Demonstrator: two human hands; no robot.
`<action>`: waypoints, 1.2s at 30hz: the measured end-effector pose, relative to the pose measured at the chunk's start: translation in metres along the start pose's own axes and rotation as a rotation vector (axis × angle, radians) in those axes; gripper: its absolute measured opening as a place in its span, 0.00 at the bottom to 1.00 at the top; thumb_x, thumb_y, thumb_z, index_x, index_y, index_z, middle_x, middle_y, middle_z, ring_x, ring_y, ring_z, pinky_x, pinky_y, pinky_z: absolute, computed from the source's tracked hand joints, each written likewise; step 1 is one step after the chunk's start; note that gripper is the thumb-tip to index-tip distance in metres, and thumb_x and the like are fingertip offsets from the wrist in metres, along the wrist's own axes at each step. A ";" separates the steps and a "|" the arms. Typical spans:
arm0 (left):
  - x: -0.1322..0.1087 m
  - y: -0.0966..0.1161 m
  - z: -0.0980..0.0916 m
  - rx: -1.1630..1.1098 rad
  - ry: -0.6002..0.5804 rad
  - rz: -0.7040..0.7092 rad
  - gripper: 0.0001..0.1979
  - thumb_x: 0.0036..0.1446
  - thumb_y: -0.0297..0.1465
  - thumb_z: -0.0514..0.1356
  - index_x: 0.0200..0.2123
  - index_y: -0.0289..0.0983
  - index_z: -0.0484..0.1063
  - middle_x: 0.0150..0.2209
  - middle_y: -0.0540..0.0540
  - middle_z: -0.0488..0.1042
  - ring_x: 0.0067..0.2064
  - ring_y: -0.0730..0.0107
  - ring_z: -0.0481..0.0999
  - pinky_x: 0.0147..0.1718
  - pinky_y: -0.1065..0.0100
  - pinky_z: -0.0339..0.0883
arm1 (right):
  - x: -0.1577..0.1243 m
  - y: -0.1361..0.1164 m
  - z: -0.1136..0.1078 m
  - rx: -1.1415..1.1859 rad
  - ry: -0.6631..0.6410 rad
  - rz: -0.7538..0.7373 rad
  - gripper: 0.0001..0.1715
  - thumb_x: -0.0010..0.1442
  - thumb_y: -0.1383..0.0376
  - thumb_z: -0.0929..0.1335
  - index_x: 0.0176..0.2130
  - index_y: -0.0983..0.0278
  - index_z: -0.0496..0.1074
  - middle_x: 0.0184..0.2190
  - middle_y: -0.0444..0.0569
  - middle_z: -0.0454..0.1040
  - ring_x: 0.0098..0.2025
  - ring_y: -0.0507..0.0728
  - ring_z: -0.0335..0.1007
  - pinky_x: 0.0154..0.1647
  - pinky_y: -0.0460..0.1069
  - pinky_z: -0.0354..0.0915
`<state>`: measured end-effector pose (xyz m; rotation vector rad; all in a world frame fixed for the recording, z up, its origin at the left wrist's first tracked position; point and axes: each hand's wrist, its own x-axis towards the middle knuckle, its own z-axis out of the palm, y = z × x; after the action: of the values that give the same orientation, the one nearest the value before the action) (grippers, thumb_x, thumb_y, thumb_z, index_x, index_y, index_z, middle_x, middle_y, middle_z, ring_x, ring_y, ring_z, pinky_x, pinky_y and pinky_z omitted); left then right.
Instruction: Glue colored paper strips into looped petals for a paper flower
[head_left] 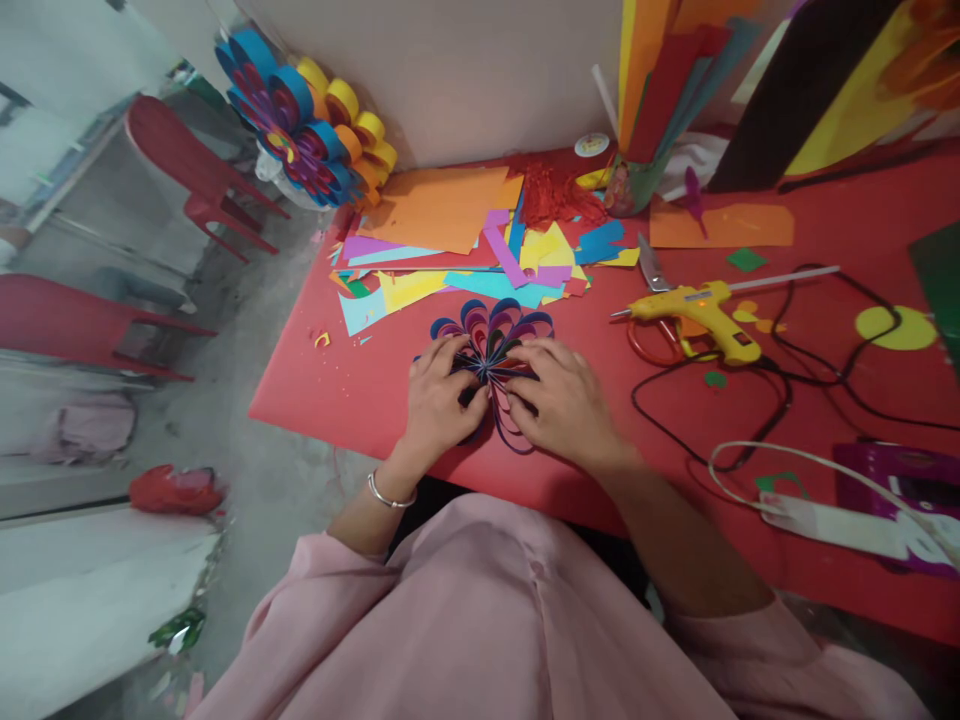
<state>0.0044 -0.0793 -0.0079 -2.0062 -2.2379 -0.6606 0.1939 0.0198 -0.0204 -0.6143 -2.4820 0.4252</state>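
A paper flower [491, 325] made of looped strips, blue outside with purple, red and pink inside, lies on the red table near its front edge. My left hand [444, 395] grips its left petals, thumb and fingers curled around the strips. On the opposite side my right hand [559, 400] holds the right petals, its fingers bent over them. Both hands partly hide the side and lower loops. The strips meet at a tight centre between my fingertips.
A yellow hot glue gun [705, 312] with a black cord lies right of the flower, over scissors [654, 268]. Paper scraps [450, 285] and an orange sheet [442, 205] lie behind. Larger paper flowers [300, 120] stand back left. A white power strip [832, 525] is front right.
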 end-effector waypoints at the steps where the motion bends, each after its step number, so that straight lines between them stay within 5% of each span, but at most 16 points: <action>1: 0.000 0.001 0.001 0.013 -0.004 -0.010 0.09 0.62 0.36 0.65 0.30 0.41 0.80 0.64 0.42 0.74 0.69 0.46 0.69 0.63 0.43 0.67 | 0.000 0.000 0.000 0.000 -0.005 0.003 0.12 0.67 0.65 0.68 0.39 0.60 0.84 0.59 0.53 0.78 0.64 0.66 0.65 0.58 0.60 0.63; 15: 0.000 0.003 0.003 0.004 -0.012 0.008 0.05 0.55 0.27 0.65 0.27 0.39 0.80 0.63 0.42 0.76 0.68 0.47 0.70 0.64 0.45 0.69 | -0.001 -0.003 0.005 -0.030 0.017 0.039 0.13 0.65 0.66 0.68 0.37 0.62 0.85 0.62 0.53 0.78 0.68 0.67 0.64 0.60 0.63 0.65; 36: -0.003 0.013 0.008 0.086 0.022 -0.085 0.14 0.60 0.38 0.69 0.23 0.40 0.78 0.62 0.43 0.78 0.66 0.42 0.72 0.59 0.40 0.72 | -0.003 -0.009 0.019 0.023 0.095 0.086 0.15 0.67 0.67 0.67 0.36 0.64 0.85 0.58 0.55 0.81 0.65 0.66 0.68 0.61 0.63 0.68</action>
<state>0.0195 -0.0786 -0.0127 -1.8653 -2.3078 -0.5801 0.1823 0.0073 -0.0333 -0.7175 -2.3641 0.4458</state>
